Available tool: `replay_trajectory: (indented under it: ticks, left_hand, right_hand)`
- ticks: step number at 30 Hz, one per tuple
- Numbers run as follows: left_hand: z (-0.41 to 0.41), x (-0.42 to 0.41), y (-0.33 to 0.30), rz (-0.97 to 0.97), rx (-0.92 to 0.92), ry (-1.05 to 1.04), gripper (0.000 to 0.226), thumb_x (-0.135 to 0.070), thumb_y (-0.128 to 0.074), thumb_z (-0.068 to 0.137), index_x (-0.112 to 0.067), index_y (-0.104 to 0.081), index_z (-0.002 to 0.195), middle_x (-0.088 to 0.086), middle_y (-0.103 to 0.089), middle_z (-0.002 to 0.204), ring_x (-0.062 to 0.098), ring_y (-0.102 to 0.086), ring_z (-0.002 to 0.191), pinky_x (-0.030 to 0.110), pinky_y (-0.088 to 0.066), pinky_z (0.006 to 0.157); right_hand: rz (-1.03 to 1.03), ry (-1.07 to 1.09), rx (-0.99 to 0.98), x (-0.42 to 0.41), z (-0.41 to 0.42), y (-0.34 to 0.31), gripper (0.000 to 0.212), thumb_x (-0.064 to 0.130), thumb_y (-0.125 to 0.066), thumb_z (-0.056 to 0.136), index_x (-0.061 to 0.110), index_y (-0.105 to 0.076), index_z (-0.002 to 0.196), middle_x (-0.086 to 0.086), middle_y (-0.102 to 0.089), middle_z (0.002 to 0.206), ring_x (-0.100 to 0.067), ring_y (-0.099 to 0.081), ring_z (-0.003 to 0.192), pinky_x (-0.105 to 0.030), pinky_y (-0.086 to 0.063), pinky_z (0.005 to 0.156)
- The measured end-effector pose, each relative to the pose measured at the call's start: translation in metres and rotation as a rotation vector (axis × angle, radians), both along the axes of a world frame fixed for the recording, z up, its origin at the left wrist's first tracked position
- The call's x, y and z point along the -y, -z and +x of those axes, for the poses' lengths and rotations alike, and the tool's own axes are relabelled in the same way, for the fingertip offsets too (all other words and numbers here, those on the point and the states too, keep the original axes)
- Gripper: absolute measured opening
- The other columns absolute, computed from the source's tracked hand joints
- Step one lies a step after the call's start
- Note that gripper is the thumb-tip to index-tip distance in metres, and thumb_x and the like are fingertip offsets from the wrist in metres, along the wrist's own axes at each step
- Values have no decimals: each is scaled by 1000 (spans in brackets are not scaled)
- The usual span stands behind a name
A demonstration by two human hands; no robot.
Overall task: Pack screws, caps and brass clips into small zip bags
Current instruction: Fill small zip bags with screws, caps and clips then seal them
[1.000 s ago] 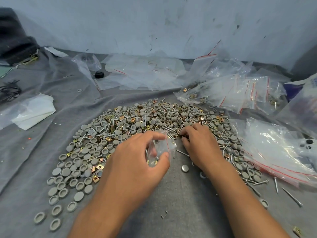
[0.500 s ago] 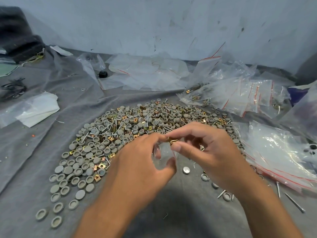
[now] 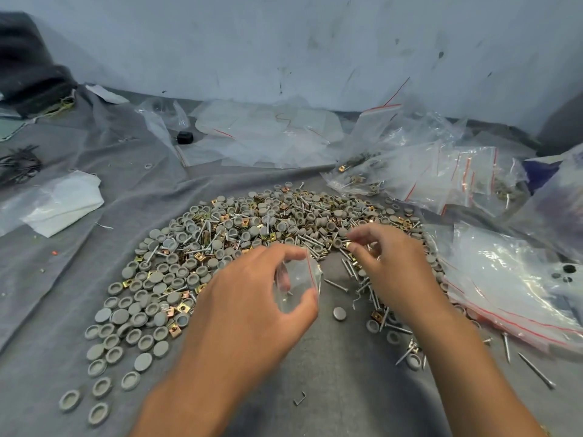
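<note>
A heap of grey caps (image 3: 176, 272), screws (image 3: 310, 239) and brass clips (image 3: 244, 220) lies spread on the grey cloth. My left hand (image 3: 249, 298) holds a small clear zip bag (image 3: 298, 283) with a red stripe between thumb and fingers, its mouth facing right. My right hand (image 3: 388, 266) is to the right of the bag at the heap's near edge. Its thumb and forefinger pinch a small brass clip (image 3: 349, 245); the other fingers are curled. A single cap (image 3: 339, 313) lies on the cloth between my hands.
Filled zip bags (image 3: 422, 175) are piled at the back right, with a large clear bag (image 3: 511, 285) nearer on the right. Empty bags (image 3: 268, 134) lie by the wall. A folded white sheet (image 3: 60, 203) is at the left. Loose screws (image 3: 536, 370) are scattered at the lower right.
My right hand has moved away from the bag's mouth, up and right to the heap's edge. My left hand keeps holding the bag in the same spot.
</note>
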State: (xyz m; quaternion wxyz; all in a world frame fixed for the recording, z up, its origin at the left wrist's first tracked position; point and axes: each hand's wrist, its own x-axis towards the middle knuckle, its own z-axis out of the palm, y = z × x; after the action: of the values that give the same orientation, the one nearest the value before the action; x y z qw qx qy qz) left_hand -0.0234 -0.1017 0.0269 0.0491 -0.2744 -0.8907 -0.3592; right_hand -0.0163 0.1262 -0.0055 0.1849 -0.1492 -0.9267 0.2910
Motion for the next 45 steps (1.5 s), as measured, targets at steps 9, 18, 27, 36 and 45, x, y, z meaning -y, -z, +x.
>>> replay_trajectory:
  ticks: [9,18,27,36,45]
  left_hand:
    - [-4,2,1,-1,11,13,43,-65,-50,75,-52,-58,115,-26,-53,94,-6,-53,85,16,-35,64]
    - [-6,5,1,-25,15,8,44,-65,-48,74,-53,-57,115,-27,-53,96,-8,-52,83,15,-34,61]
    - [-5,5,2,-26,23,8,46,-65,-47,74,-52,-57,117,-24,-55,90,-6,-53,84,19,-38,62]
    - [-4,4,1,-21,24,2,41,-57,-58,78,-50,-59,119,-27,-54,78,-13,-51,84,14,-34,61]
    - [-5,5,5,-39,13,8,49,-68,-44,74,-54,-54,120,-26,-53,80,-12,-50,86,16,-34,60]
  right_hand:
    - [270,-35,260,13,-32,24,30,36,-65,96,35,-67,127,6,-63,121,-21,-53,116,-40,-46,98]
    - [265,-107,355,9,-24,20,14,45,-66,94,35,-59,101,9,-49,103,-17,-46,104,-35,-41,84]
    - [-64,-194,224,3,-17,12,15,28,-71,94,35,-59,97,16,-62,87,0,-56,70,-13,-41,58]
    - [-92,-203,122,-6,1,-2,16,30,-60,100,44,-64,106,18,-62,92,0,-58,79,-13,-41,59]
    - [203,-187,322,10,-14,17,13,38,-57,100,35,-66,110,11,-55,99,-14,-54,95,-37,-49,82]
